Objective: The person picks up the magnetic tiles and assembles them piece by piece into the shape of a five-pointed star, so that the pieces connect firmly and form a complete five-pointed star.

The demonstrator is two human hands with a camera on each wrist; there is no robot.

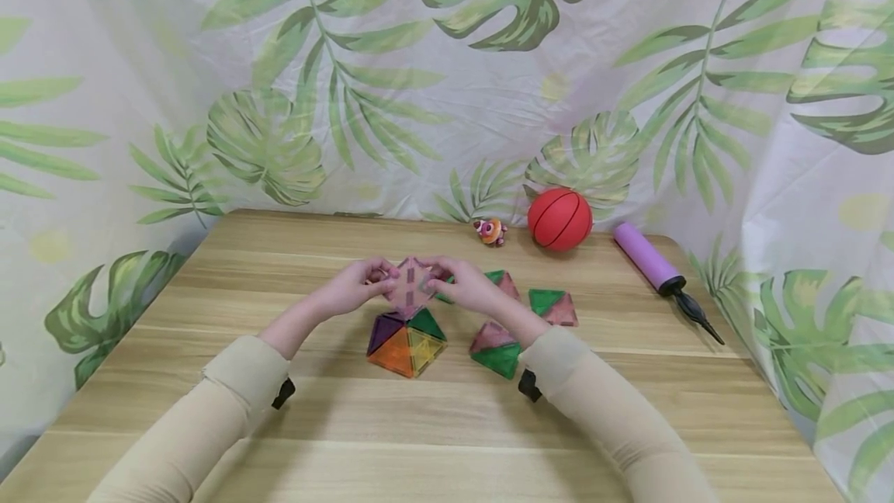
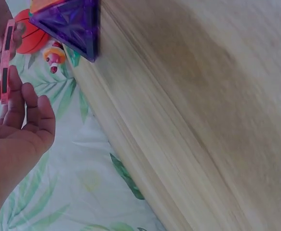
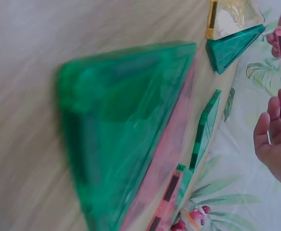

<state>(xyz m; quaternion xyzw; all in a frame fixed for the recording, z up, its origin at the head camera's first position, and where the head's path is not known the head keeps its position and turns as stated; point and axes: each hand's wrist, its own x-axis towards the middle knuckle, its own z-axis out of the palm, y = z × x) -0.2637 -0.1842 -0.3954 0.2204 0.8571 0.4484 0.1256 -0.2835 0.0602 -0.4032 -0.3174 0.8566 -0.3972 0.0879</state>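
Both hands hold a pink see-through magnetic tile piece [image 1: 409,289] upright, diamond-shaped with dark magnet marks down its middle. My left hand [image 1: 358,286] pinches its left side between thumb and fingers. On the opposite side, my right hand [image 1: 462,282] pinches the other edge. The wrist views show the pink piece [image 2: 6,62] edge-on between the fingers. Its lower point comes right above a raised cluster of triangular tiles on the table: purple [image 1: 386,329], orange [image 1: 394,352], yellow [image 1: 424,349] and green [image 1: 426,323].
Right of the cluster lie several pink-and-green tile pairs, among them a near pair [image 1: 497,349] and a right-hand pair [image 1: 553,306]. Farther back are a small toy figure [image 1: 490,231], a red ball [image 1: 559,219] and a purple hand pump [image 1: 649,258]. A leaf-print cloth [image 1: 391,99] hangs behind.
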